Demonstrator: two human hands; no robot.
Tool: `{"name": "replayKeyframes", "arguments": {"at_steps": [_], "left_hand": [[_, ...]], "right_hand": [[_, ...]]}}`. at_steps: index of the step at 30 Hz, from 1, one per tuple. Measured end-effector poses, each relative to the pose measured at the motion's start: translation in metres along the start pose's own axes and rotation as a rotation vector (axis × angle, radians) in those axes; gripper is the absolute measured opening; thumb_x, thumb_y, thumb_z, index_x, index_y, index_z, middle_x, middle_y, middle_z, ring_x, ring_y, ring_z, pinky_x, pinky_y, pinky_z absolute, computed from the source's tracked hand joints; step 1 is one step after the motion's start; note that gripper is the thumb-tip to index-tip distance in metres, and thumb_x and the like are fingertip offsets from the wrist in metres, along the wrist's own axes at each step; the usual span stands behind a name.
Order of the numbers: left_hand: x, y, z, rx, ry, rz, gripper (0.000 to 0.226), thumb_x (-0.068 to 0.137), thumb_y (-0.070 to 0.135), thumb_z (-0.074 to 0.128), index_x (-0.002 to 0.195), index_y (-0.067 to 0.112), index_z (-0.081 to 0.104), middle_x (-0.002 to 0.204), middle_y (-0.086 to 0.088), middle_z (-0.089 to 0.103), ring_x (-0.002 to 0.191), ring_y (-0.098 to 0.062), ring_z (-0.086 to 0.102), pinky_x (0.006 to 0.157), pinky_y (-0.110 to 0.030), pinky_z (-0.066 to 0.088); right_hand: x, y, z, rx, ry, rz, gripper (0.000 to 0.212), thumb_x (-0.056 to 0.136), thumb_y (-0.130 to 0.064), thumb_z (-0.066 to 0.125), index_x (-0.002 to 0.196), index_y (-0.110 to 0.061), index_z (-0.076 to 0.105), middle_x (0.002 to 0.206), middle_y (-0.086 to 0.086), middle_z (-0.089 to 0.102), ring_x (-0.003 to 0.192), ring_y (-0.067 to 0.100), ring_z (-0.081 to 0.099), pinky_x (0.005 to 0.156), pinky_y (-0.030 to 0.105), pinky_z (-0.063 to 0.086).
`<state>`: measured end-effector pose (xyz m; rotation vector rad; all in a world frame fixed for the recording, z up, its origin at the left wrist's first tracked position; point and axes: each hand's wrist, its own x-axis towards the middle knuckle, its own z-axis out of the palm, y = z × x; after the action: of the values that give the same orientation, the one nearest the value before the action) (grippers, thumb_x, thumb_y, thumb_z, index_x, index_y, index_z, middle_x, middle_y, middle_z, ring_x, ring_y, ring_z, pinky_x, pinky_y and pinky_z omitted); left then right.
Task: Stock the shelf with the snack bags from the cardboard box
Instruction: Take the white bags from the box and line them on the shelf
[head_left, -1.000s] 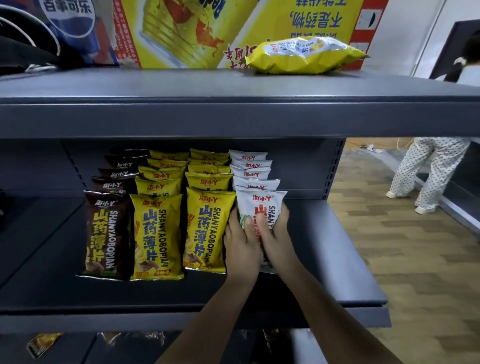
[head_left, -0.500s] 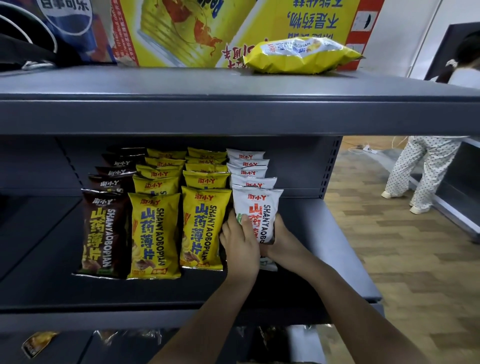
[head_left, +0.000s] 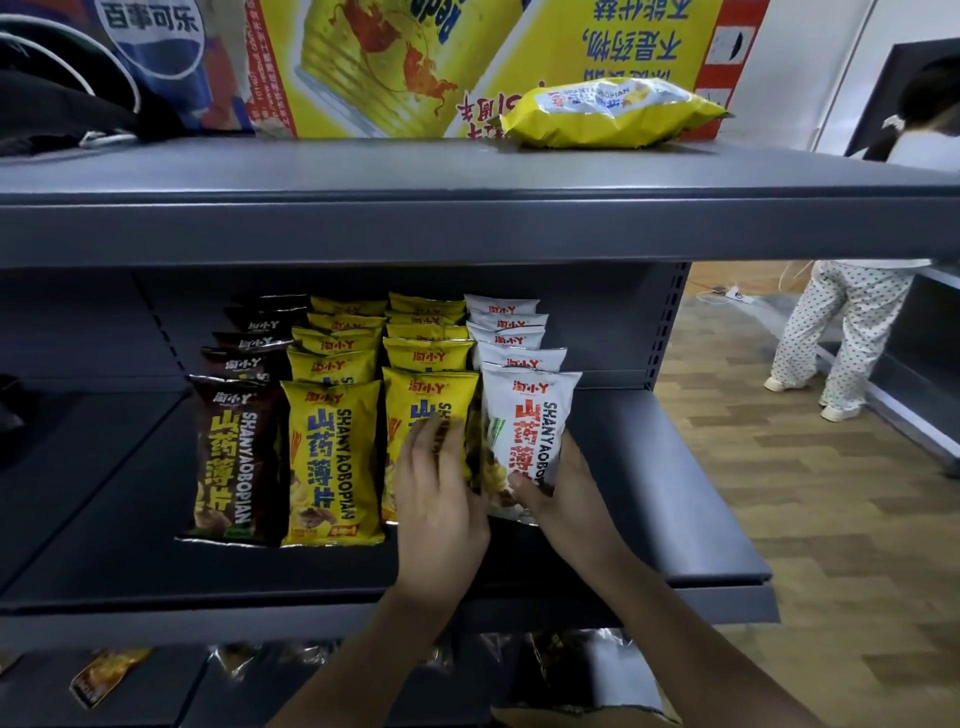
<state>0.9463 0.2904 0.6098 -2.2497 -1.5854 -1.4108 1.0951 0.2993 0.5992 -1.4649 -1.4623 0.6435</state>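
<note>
Grey metal shelving fills the view, with a wood-pattern floor to its right, where a person in spotted white trousers stands well apart from me; on the middle shelf four rows of snack bags run from front edge to back wall: a dark brown foil row on the left, then a yellow foil row, a second yellow row, and a white foil row nearest the right edge. My right hand holds the front white snack bag with red lettering upright at the head of the white row, thumb pressed on its lower front and the other fingers hidden behind it; the bag touches the white one behind it and stands just beside the front yellow bag of the second yellow row. My left hand rests flat against that yellow bag, fingers straight and slightly spread, blurred at the tips, covering its lower half. On the top shelf a large yellow puffed snack bag lies flat near the right end, in front of a yellow printed carton; a blue cola-branded item and something black sit toward the left end. Below the front edge of the middle shelf, a lower shelf carries more foil packets, too dim to tell apart.
</note>
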Motion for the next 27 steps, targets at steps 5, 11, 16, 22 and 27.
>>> {"name": "replayKeyframes", "arguments": {"at_steps": [5,11,16,22,27], "left_hand": [[-0.014,-0.016,-0.004,0.029,-0.133,-0.164,0.078,0.076,0.002,0.053,0.146,0.01,0.018,0.151,-0.022,0.012,0.138,-0.043,0.013,0.106,-0.06,0.03],[-0.007,-0.017,-0.003,-0.033,-0.187,-0.262,0.103,0.074,-0.025,0.045,0.149,0.024,-0.007,0.152,-0.014,-0.016,0.142,-0.034,-0.011,0.1,-0.027,0.032],[-0.005,-0.023,0.008,0.015,-0.168,-0.287,0.104,0.076,-0.018,0.057,0.15,0.019,-0.006,0.149,-0.019,-0.001,0.14,-0.038,0.007,0.105,-0.036,0.034],[-0.008,-0.026,0.009,0.129,-0.144,-0.275,0.099,0.08,0.0,0.066,0.15,0.021,-0.001,0.144,-0.025,0.021,0.132,-0.04,0.029,0.097,-0.038,0.044],[-0.01,-0.022,0.003,0.172,-0.186,-0.284,0.092,0.084,0.004,0.061,0.151,0.019,0.0,0.143,-0.026,0.022,0.132,-0.042,0.028,0.098,-0.041,0.042]], "right_hand": [[0.002,0.006,0.008,-0.01,-0.067,0.009,0.101,0.054,-0.05,0.086,0.137,-0.035,0.03,0.128,-0.006,0.051,0.121,0.016,0.05,0.093,0.044,0.05],[0.005,-0.002,0.001,-0.223,-0.066,-0.024,0.102,0.059,-0.042,0.08,0.143,-0.026,0.024,0.135,-0.004,0.04,0.125,0.018,0.039,0.097,0.042,0.043],[0.005,-0.005,0.004,-0.204,-0.048,0.008,0.1,0.06,-0.036,0.081,0.142,-0.026,0.024,0.137,-0.004,0.038,0.127,0.017,0.037,0.098,0.041,0.041],[0.005,-0.008,0.004,-0.183,-0.085,0.046,0.097,0.064,-0.03,0.082,0.141,-0.022,0.025,0.134,-0.001,0.034,0.129,0.016,0.033,0.105,0.04,0.037],[0.008,-0.011,0.0,-0.187,-0.132,0.051,0.086,0.059,-0.042,0.077,0.134,-0.029,0.036,0.134,-0.002,0.039,0.129,0.018,0.036,0.107,0.042,0.038]]}}
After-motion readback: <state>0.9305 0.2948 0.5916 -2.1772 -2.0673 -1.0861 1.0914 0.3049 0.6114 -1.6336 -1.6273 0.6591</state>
